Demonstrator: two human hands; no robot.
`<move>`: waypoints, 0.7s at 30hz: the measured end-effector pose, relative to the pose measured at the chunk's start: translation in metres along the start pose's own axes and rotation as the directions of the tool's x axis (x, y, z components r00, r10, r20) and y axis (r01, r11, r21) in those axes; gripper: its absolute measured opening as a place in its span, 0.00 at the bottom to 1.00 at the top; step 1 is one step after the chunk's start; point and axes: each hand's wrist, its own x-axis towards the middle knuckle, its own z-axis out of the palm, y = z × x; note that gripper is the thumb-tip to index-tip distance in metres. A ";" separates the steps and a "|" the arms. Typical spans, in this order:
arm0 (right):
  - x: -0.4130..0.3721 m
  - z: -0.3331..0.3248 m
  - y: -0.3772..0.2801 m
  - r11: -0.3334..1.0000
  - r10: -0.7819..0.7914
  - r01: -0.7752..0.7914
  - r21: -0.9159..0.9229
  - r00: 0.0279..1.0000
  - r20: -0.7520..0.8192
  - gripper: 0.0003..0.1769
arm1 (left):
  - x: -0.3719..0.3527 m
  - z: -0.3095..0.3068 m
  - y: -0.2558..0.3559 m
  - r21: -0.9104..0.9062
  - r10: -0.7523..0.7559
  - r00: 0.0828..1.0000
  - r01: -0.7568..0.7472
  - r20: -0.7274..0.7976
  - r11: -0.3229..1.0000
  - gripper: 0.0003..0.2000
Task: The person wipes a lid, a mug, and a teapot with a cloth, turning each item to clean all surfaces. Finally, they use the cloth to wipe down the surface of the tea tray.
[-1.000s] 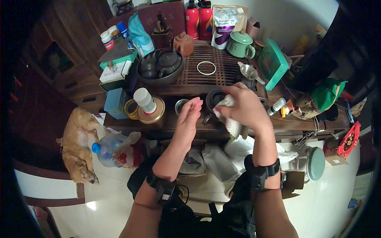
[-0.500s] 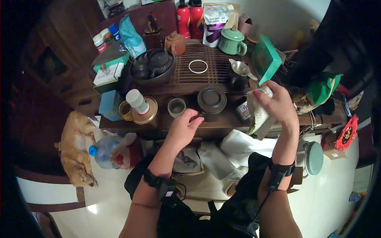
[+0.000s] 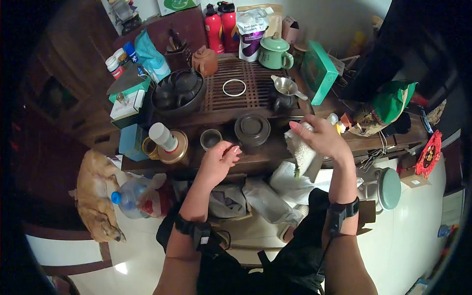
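Observation:
My right hand (image 3: 322,140) is closed on a white textured cloth (image 3: 300,147) that hangs down at the table's front edge. My left hand (image 3: 216,161) is held in front of the small grey cup (image 3: 211,139), thumb and fingers curled together. A small dark thing seems to show at its fingertips, but I cannot make it out. Between the two hands sits a dark lidded bowl (image 3: 252,130). Behind the cloth, a metal strainer (image 3: 286,86) rests on a dark pitcher (image 3: 285,101).
A slatted tea tray (image 3: 216,98) carries a white ring (image 3: 234,88), a clay teapot (image 3: 204,61) and a green lidded mug (image 3: 275,51). A dark basin (image 3: 162,110) of cups stands left, near a white-capped container (image 3: 163,137). A dog (image 3: 96,191) lies on the floor.
The whole view has shifted slightly, so the tabletop things sit further left. My right hand has moved a little left and down with the cloth. My left hand stays near the cup.

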 end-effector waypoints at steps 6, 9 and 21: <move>0.009 0.015 0.005 0.928 -0.092 0.113 0.356 0.993 -0.077 0.26 | 0.001 0.001 0.011 0.010 -0.077 0.997 0.077 0.033 0.997 0.18; 0.012 0.031 0.003 0.883 -0.186 0.213 0.419 0.977 -0.104 0.26 | -0.006 0.006 0.027 0.350 0.066 0.991 -0.021 -0.117 0.936 0.28; 0.020 0.075 -0.050 0.801 -0.592 0.570 -0.181 0.799 -0.105 0.20 | 0.017 0.030 0.028 0.417 0.427 0.887 -0.326 -0.177 0.849 0.43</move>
